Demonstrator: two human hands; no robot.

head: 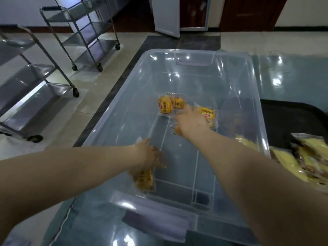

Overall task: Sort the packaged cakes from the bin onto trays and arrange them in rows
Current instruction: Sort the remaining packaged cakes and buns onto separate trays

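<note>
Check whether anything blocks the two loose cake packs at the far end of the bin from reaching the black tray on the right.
Only the bin's right wall stands between the two cake packs and the black tray; they must be lifted over it. The right hand lies beside them, on another pack, not over them.

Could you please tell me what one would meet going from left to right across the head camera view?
Steel trolleys → left hand over a cake packet → two packets side by side in the clear bin → right hand on more packets → black tray with packaged cakes.
</note>
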